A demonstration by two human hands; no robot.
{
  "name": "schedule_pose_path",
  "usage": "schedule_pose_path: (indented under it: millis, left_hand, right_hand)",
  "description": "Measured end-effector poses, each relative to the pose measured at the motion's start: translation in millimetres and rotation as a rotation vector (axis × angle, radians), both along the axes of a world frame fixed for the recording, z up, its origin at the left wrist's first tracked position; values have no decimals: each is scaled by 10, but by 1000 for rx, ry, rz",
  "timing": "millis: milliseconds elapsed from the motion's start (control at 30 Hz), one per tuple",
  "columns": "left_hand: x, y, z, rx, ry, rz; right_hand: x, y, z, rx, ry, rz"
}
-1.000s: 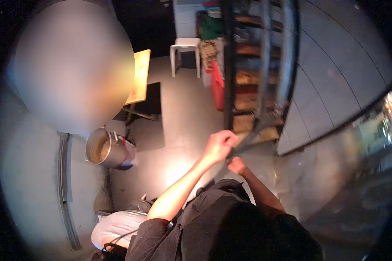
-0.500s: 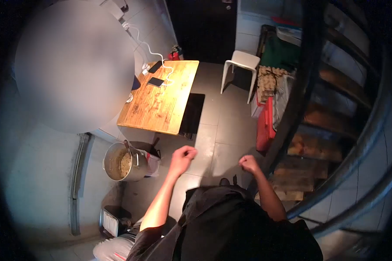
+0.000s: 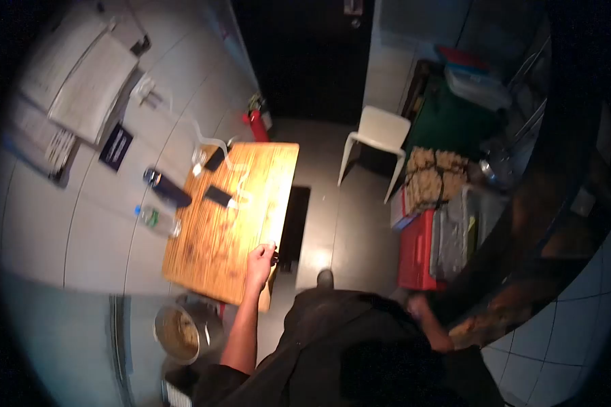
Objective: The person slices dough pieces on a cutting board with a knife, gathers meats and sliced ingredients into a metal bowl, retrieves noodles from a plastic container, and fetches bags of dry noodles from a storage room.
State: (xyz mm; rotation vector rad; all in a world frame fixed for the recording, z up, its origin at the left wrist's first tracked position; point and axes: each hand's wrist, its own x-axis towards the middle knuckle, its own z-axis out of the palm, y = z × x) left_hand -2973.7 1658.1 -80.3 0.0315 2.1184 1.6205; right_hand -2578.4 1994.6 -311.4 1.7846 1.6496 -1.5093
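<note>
My left hand [image 3: 260, 261] is held out with its fingers curled in, over the near right edge of the wooden table [image 3: 210, 264]; I see nothing in it. Smeared by motion and in shadow, my right hand [image 3: 419, 306] hangs low at my right side, near the red box [image 3: 416, 251]. Its fingers do not show clearly. On the table lie a dark phone [image 3: 218, 197] with a white cable, and a second dark device [image 3: 215, 159] further back. A dark flask [image 3: 168, 188] and a clear bottle [image 3: 157, 221] stand along its wall side.
A metal pot [image 3: 207, 332] with food in it is at the lower left. Ahead are a white stool [image 3: 381, 129], a fire extinguisher [image 3: 256, 125] and a dark door [image 3: 305, 61]. Stacked goods and a green cover [image 3: 448, 115] line the right side, beside dark stairs.
I have moved forward, and the table and pot now lie closer. My left hand has come up beside the table edge. My right hand has swung down and outward. The wall papers now show.
</note>
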Motion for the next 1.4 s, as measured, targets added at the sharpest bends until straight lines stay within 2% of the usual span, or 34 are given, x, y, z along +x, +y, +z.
schedule_pose_path:
  millis: [33, 100, 133, 200, 233, 333, 400, 433, 500, 567, 667, 700, 733, 800, 833, 867, 900, 967, 1067, 1100, 1133, 1167, 1200, 1233, 1267, 1300, 1333, 1367, 1400]
  left_hand:
    - [-341, 273, -32, -5, 48, -66]
    - [-852, 1047, 341, 194, 197, -125]
    - [-1139, 1396, 546, 252, 136, -219]
    - [-1680, 2149, 886, 252, 344, -358]
    - [-1905, 2508, 1110, 173, 467, -422]
    - [-2588, 3651, 1544, 188, 649, -490]
    - [-2891, 4347, 1877, 199, 657, -480]
    - [-3072, 4689, 1989, 282, 577, -458]
    - [-3400, 5227, 2262, 277, 513, -441]
    - [-3935, 5799, 2335, 313, 704, -390]
    - [-4510, 6374, 2653, 255, 748, -304]
    - [-4695, 6543, 2737, 189, 847, -286]
    - [-5160, 6965, 2854, 223, 892, -282]
    - [-5451, 7346, 3042, 86, 961, -171]
    - [-5939, 7639, 2951, 175, 1058, -239]
    - [-6400, 7933, 2913, 169, 877, -402]
    - [-6493, 8066, 2949, 301, 1021, -493]
    - [-6880, 8549, 2982, 148, 1047, -366]
    - [-7723, 9210, 2736, 101, 1072, -516]
    - [-7649, 9274, 2743, 91, 1033, -585]
    - [-7598, 9267, 2741, 135, 879, -589]
    - [-7271, 9106, 2857, 181, 725, -579]
    - [-6906, 8918, 2991, 222, 576, -554]
    - [-7280, 9125, 2874, -84, 933, -355]
    - [-7454, 9237, 2825, -391, 1281, -118]
    - [-7072, 9050, 2864, -379, 1471, 336]
    - [-6635, 8838, 2925, -314, 1557, 814]
    - [-6745, 8907, 2857, -348, 1598, 756]
    - [-7001, 9024, 2848, -376, 1606, 487]
  right_hand:
    - [101, -11, 90, -41, 18, -58]
    - [136, 42, 199, -101, 21, -121]
    - [103, 111, 207, -122, 21, -143]
    - [-66, 298, 137, -157, 25, -186]
    - [-176, 426, 58, -161, 29, -189]
    - [-679, 835, -20, -184, 61, -201]
    - [-1066, 1222, -132, -173, 102, -176]
    - [-1267, 1447, -165, -155, 127, -155]
    - [-1704, 1917, -184, -122, 180, -109]
    - [-2081, 2389, -152, -70, 228, -79]
    - [-2482, 2882, -20, 2, 290, -79]
    - [-2573, 3011, 13, 21, 298, -93]
    - [-2674, 3148, 133, 54, 308, -140]
    - [-2729, 3248, 150, 109, 313, -236]
    - [-2702, 3191, 157, 144, 310, -299]
    - [-2618, 3092, 122, 187, 301, -373]
    - [-2550, 2987, 80, 235, 285, -446]
    - [-2344, 2602, -91, 369, 223, -577]
    - [-2096, 1709, -583, 586, 95, -805]
    - [-2443, 1304, -187, 543, 299, -1019]
    - [-2682, 1044, 254, 407, 346, -1217]
    - [-2844, 768, 394, 268, 398, -1408]
    - [-2867, 568, 352, 26, 384, -1550]
    - [-2929, 319, 359, 11, 377, -1585]
    - [-3001, 111, 415, 46, 378, -1441]
    - [-3070, -50, 406, 91, 384, -1292]
    - [-3066, -109, 355, -7, 374, -1259]
    - [-3103, 1, 310, -245, 63, -1250]
    - [-3041, 56, 300, -276, 67, -1287]
